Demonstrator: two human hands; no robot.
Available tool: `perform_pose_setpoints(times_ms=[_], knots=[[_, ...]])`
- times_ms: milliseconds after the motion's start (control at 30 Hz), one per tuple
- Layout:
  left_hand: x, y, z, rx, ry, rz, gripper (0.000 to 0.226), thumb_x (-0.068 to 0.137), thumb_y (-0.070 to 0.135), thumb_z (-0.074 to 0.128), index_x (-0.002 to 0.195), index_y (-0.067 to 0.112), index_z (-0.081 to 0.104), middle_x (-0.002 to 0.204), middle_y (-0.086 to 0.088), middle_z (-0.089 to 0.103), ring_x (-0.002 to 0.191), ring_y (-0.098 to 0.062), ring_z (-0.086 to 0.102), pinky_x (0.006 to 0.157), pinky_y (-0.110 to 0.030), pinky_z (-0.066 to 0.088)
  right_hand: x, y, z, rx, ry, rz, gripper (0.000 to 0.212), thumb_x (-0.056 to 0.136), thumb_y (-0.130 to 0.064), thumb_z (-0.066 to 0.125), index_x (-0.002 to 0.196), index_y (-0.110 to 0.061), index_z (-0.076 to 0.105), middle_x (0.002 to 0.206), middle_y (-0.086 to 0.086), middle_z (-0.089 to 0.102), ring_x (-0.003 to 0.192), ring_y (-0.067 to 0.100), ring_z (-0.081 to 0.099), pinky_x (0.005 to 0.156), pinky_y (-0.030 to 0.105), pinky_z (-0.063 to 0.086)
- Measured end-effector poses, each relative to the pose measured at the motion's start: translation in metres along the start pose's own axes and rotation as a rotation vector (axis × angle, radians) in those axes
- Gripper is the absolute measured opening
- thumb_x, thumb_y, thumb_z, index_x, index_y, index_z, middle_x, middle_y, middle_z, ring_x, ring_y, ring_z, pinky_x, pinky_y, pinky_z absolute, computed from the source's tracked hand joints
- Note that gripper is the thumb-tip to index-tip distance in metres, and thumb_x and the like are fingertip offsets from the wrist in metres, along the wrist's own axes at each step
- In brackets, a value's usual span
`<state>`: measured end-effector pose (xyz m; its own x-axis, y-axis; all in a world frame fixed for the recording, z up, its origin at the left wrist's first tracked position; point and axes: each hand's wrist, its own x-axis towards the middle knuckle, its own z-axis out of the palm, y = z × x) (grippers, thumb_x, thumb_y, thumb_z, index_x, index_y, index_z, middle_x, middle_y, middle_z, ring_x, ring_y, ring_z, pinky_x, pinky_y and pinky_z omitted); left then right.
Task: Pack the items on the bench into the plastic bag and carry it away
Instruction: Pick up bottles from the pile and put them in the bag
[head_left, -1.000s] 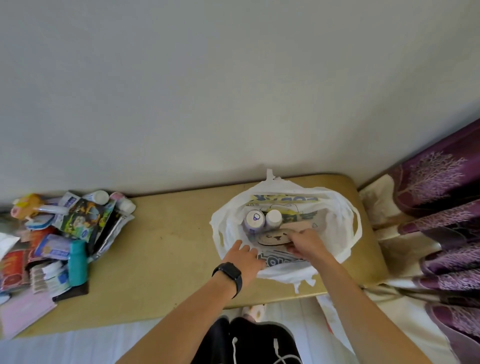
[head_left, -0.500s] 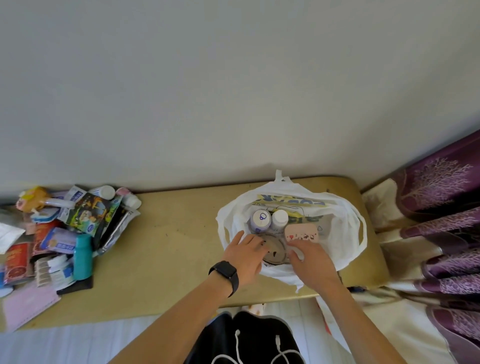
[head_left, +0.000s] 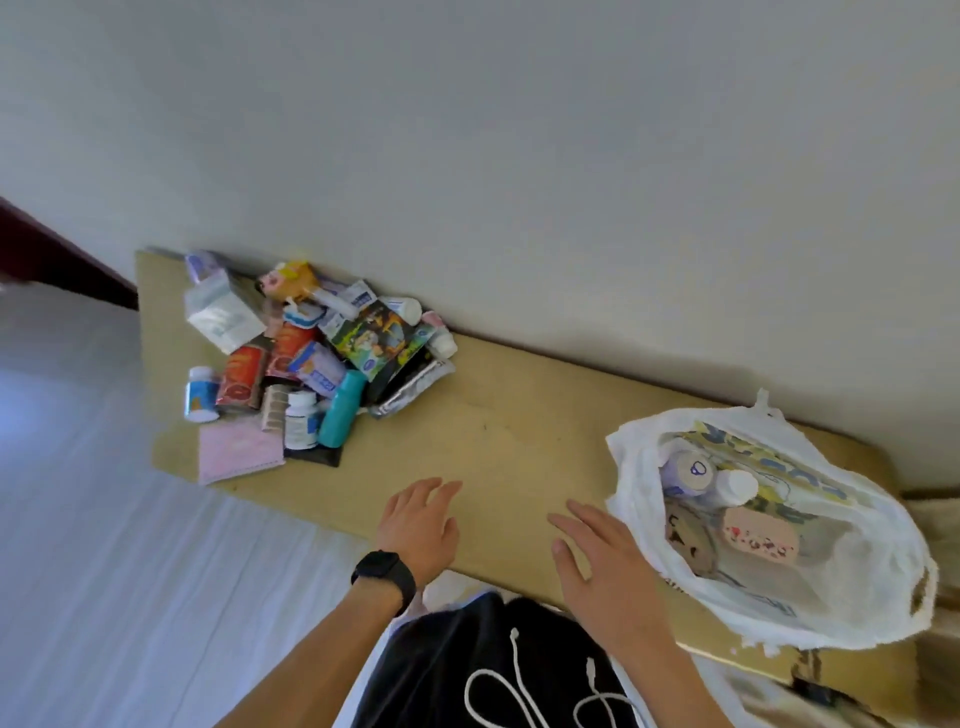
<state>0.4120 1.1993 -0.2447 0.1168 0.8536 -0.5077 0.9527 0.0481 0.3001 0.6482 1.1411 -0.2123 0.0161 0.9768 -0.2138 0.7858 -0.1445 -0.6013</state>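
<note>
Both our left hand (head_left: 420, 525) and right hand (head_left: 602, 564) hover spread and empty; the thin white plastic bag (head_left: 878, 545) looks flimsy, best lifted by its handles.

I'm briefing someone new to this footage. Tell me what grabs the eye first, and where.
The jumbled pile of bottles, boxes and packets at the bench's far left end stands out first. At the right end sits the open white plastic bag, already holding a few items. Between them, the left hand and right hand hover open and empty.

Bare bench (head_left: 498, 431) lies open between the item pile (head_left: 306, 358) and the plastic bag (head_left: 769, 525); wall behind.
</note>
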Motion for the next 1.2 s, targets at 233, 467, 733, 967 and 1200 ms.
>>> perform_pose_setpoints(times_ms=[233, 467, 733, 967, 1200], knots=[[-0.002, -0.123, 0.002, -0.017, -0.176, -0.244, 0.061, 0.095, 0.036, 0.044, 0.152, 0.031, 0.022, 0.162, -0.002, 0.017, 0.148, -0.027, 0.015, 0.12, -0.045, 0.013, 0.083, -0.09, 0.059, -0.187, -0.379, -0.145, 0.041, 0.099, -0.036, 0.047, 0.14, -0.035, 0.05, 0.149, -0.013, 0.043, 0.137, 0.008, 0.032, 0.113, 0.024, 0.028], [0.003, -0.201, 0.006, 0.05, -0.277, -0.225, 0.067, 0.098, 0.04, 0.041, 0.154, 0.04, 0.004, 0.164, 0.006, -0.008, 0.15, -0.025, 0.002, 0.12, -0.051, 0.005, 0.17, -0.186, 0.119, -0.272, -0.481, -0.157, 0.054, 0.096, -0.036, 0.051, 0.147, -0.026, 0.037, 0.147, 0.0, 0.043, 0.131, 0.021, 0.041, 0.104, 0.037, 0.04], [0.014, -0.223, -0.003, -0.148, -0.19, -0.196, 0.059, 0.096, 0.038, 0.043, 0.152, 0.033, 0.023, 0.161, 0.004, 0.018, 0.144, -0.022, 0.026, 0.116, -0.045, 0.024, 0.258, -0.249, 0.197, -0.435, -0.389, 0.12, 0.081, 0.089, -0.066, 0.043, 0.144, -0.007, 0.03, 0.115, 0.015, 0.064, 0.1, 0.035, 0.065, 0.081, 0.04, 0.054], [0.042, -0.246, -0.049, -0.455, 0.101, -0.322, 0.049, 0.095, 0.034, 0.049, 0.142, 0.027, 0.038, 0.14, 0.002, 0.045, 0.117, -0.021, 0.053, 0.09, -0.034, 0.049, 0.271, -0.256, 0.209, -0.4, -0.348, 0.243, 0.065, 0.083, -0.056, 0.054, 0.13, -0.013, 0.041, 0.102, 0.01, 0.066, 0.085, 0.03, 0.066, 0.073, 0.038, 0.056], [0.099, -0.239, -0.089, -0.352, 0.235, -0.282, 0.06, 0.089, 0.046, 0.058, 0.139, 0.022, 0.037, 0.141, -0.003, 0.043, 0.12, -0.027, 0.05, 0.086, -0.042, 0.052, 0.205, -0.233, 0.175, -0.215, -0.215, 0.173, 0.033, 0.083, -0.045, 0.059, 0.108, -0.027, 0.048, 0.093, -0.001, 0.063, 0.078, 0.019, 0.061, 0.068, 0.035, 0.053]])
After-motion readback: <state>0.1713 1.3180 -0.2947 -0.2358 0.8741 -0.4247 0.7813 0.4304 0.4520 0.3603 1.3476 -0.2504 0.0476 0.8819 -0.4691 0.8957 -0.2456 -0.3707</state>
